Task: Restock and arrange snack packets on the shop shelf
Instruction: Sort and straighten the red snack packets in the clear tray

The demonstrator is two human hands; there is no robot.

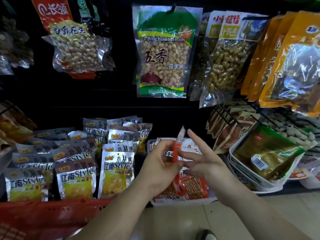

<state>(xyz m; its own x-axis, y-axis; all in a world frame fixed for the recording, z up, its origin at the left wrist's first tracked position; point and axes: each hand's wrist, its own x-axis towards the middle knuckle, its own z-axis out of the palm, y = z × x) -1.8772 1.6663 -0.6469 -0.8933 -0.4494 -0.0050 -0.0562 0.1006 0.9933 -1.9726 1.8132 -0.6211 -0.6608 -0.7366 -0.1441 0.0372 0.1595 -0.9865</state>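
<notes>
While the left hand point(161, 163) grips it with curled fingers, the thin red plastic snack packet point(176, 151) stands edge-on at lower centre of the frame, above a white plastic tray point(181, 203) of similar red packets. Its long axis runs nearly vertical, with the silver sealed end up and tilted slightly right. The right hand point(206, 163) is spread, fingers straight, its thumb tip touching the packet.
</notes>
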